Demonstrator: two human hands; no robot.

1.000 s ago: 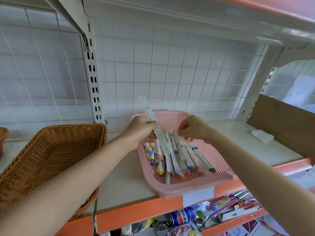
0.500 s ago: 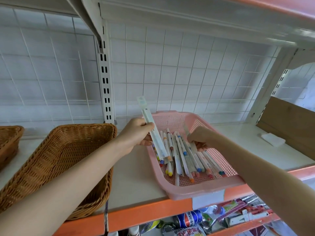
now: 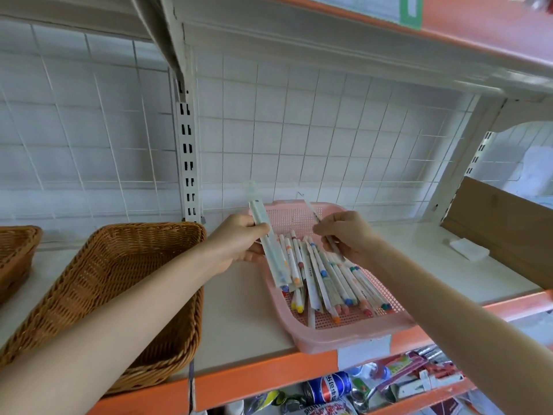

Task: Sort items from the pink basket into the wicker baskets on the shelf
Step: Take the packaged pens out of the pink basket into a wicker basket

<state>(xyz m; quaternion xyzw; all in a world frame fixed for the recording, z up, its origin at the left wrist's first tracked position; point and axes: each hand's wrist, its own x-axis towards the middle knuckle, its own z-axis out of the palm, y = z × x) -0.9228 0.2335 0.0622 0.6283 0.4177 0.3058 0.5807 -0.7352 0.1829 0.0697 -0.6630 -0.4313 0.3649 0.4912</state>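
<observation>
Head view. Grips a long clear pack [image 3: 273,259] in the left hand [image 3: 239,244], thumb and fingers wrapped round its middle, over the left edge of the pink basket [image 3: 344,339], with the upper end poking up past the basket's far rim. Pinches a thin pen [image 3: 312,212] between fingertips of the right hand [image 3: 347,235], above the far half of that basket, tilted up and leftward. Lying inside the pink basket: a heap of pens [image 3: 329,283] with coloured caps, mostly pointing toward the camera. Resting on the shelf [image 3: 239,310], with the near corner overhanging the orange front edge: the pink basket itself. Just left of it, not touching, under the left forearm: a wicker basket [image 3: 119,280]. Cut off at the left border: a second wicker basket [image 3: 15,253]. Further right on the shelf: a small white box [image 3: 469,249] in front of cardboard [image 3: 502,229].
</observation>
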